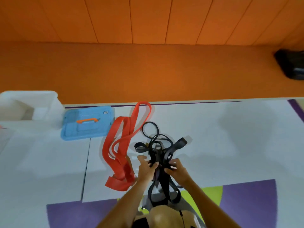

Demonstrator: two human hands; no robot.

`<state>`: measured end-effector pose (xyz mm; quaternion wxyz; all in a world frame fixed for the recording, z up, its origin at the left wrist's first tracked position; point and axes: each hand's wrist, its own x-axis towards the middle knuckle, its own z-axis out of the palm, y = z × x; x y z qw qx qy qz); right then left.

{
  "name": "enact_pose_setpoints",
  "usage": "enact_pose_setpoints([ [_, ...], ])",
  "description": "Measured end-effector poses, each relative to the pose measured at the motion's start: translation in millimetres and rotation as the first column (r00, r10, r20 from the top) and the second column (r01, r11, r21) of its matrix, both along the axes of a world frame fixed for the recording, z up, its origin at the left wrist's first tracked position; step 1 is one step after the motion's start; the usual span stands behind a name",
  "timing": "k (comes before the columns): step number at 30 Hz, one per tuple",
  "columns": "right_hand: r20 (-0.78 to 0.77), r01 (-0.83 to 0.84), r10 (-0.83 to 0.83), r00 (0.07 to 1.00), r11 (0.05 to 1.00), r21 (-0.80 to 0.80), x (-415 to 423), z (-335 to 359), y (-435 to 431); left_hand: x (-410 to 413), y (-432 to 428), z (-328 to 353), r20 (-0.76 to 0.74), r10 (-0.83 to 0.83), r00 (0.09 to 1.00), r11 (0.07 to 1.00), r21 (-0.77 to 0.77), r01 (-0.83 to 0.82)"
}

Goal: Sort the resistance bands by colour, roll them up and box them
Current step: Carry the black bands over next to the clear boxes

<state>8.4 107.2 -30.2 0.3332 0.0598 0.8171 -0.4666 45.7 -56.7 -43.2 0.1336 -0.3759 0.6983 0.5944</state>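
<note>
A tangle of black resistance bands (162,150) lies on the white floor mat in front of me, its loops spreading away from me and its tails hanging down toward my knee. My left hand (146,168) grips the tangle from the left. My right hand (176,169) pinches it from the right. Red resistance bands (122,145) lie stretched out in a loose pile just left of my hands, apart from the black ones. A white open box (47,102) stands at the far left, and its blue lid (87,122) with an orange handle lies flat beside it.
The white mat (230,145) ends at an orange floor (148,71) and orange wall beyond. A black bag (291,65) sits at the far right. Purple and lime mat patches (246,199) lie near me, and my knee (164,216) is at the bottom.
</note>
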Motion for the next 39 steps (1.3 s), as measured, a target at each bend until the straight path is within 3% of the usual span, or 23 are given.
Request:
enact_pose_setpoints([
  [5,0.028,0.049,-0.047,0.998,0.997,-0.067,14,-9,7,19,10,-11,-0.170,0.020,0.985,0.998,-0.056,-0.030],
  [8,0.073,0.028,-0.021,0.997,0.996,-0.089,9,-10,15,15,19,-8,-0.153,-0.061,0.986,0.997,-0.062,0.052],
  [12,0.042,-0.124,0.130,0.991,0.985,-0.121,-22,-16,23,-2,27,-8,-0.162,-0.201,0.966,0.979,-0.016,0.202],
  [17,0.172,-0.250,0.288,0.942,0.945,-0.213,-70,-15,27,-26,52,-1,-0.166,-0.236,0.957,0.972,-0.046,0.231],
  [21,0.163,-0.176,0.225,0.960,0.947,-0.269,-111,-9,45,-60,81,16,-0.178,-0.246,0.953,0.967,-0.114,0.228],
  [26,-0.028,-0.206,0.206,0.978,0.940,-0.271,-149,8,75,-95,112,46,-0.205,-0.216,0.955,0.960,-0.220,0.170],
  [31,-0.250,-0.208,0.138,0.958,0.937,-0.279,-175,51,92,-121,132,83,-0.321,-0.074,0.944,0.986,-0.164,0.021],
  [39,-0.492,-0.274,0.094,0.865,0.911,-0.308,-184,141,66,-132,126,161,-0.540,0.090,0.837,0.968,-0.149,-0.200],
])
